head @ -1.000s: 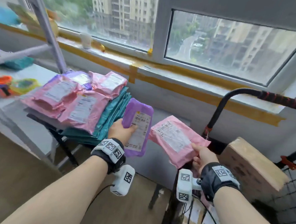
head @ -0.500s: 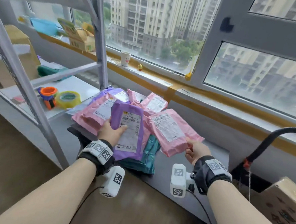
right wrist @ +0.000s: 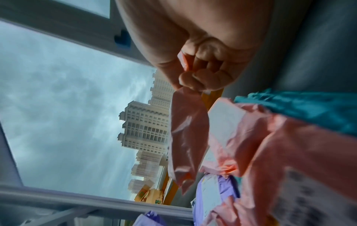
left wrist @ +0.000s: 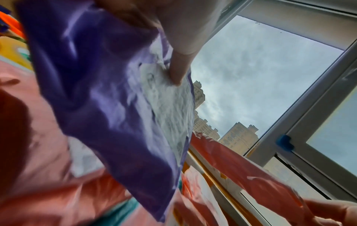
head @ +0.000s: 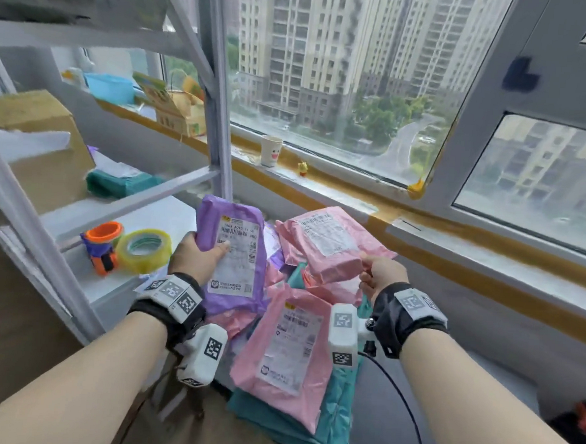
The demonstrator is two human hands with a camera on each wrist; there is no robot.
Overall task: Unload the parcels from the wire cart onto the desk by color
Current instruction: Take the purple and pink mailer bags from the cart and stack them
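My left hand (head: 196, 259) grips a purple parcel (head: 233, 249) by its left edge, thumb on the white label, holding it above the desk pile. In the left wrist view the purple parcel (left wrist: 100, 94) hangs under the thumb (left wrist: 179, 67). My right hand (head: 379, 271) pinches the near corner of a pink parcel (head: 328, 244), held over the back of the pile. The right wrist view shows curled fingers (right wrist: 203, 79) on that pink parcel (right wrist: 187, 134). On the desk (head: 393, 416) lie several pink parcels (head: 287, 352) on top of teal ones (head: 327, 430).
A grey metal shelf frame (head: 216, 114) stands left, with an orange tape dispenser (head: 101, 248), a yellowish tape roll (head: 144, 250), a cardboard box (head: 32, 144) and a teal parcel (head: 122, 184). A paper cup (head: 271, 151) sits on the windowsill.
My view has swung left from the cart to the desk. Both hands have carried their parcels forward over the pile, the purple one toward the back left, the pink one over the far side.
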